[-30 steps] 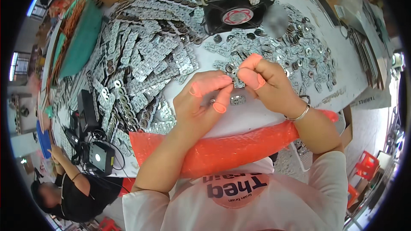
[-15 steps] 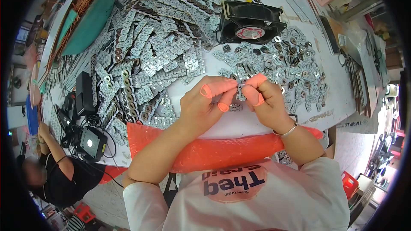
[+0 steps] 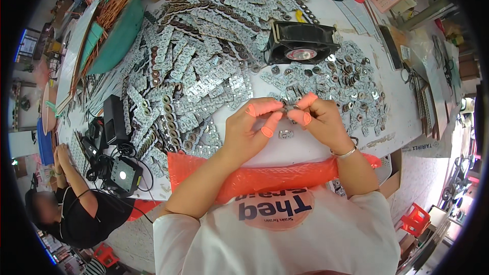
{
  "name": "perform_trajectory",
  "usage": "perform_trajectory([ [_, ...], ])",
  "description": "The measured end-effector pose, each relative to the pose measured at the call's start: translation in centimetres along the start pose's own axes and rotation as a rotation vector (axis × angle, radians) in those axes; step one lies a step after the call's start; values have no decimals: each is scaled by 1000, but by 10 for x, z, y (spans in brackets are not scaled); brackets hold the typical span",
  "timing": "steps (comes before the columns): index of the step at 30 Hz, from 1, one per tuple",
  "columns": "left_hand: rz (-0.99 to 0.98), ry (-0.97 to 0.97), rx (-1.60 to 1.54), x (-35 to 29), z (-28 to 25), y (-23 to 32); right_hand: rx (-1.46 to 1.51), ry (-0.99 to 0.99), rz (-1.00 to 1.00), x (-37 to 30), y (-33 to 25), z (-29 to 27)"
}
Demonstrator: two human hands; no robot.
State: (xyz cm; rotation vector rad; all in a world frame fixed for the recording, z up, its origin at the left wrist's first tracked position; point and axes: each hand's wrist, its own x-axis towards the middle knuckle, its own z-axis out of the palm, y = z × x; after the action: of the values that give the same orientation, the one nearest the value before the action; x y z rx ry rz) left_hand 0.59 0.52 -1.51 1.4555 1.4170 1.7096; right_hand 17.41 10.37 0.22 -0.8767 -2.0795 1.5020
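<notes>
My left hand (image 3: 248, 128) and my right hand (image 3: 324, 125) meet above the white table, both in a pinch. Orange finger cots cover the thumb and index finger of each. Between the fingertips is a small metal piece (image 3: 289, 107), mostly hidden, gripped from both sides. Just below the fingers, another small silvery metal piece (image 3: 286, 134) lies apart on the tabletop. Beyond my right hand spreads a scatter of loose small metal pieces with round dark parts (image 3: 351, 71). Left of my left hand lies a large heap of flat metal strips (image 3: 214, 79).
A black box fan (image 3: 305, 40) stands beyond my hands. Red bubble wrap (image 3: 275, 177) lies along the near table edge. At left are a green basin (image 3: 119, 33) of copper-coloured rods and a black power adapter (image 3: 116, 119) among cables. A co-worker (image 3: 84, 209) sits at the lower left.
The view has shifted, so the heap and fan appear lower and further right. My hands keep their pinch on the small piece, and the loose piece below them shows more fully.
</notes>
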Motion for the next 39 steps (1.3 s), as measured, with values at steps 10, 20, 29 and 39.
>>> perform_trajectory([
  [10,-255,-168,-290,-1,-3,-1,-126,147,-54,0,-3,-7],
  [20,-411,-162,-503,-3,-2,3,-84,30,-210,0,-5,1],
  [29,-681,-324,-593,10,-16,14,436,-166,216,0,-12,-1],
  [39,-517,-144,-588,3,-5,9,529,-76,281,2,-10,7],
])
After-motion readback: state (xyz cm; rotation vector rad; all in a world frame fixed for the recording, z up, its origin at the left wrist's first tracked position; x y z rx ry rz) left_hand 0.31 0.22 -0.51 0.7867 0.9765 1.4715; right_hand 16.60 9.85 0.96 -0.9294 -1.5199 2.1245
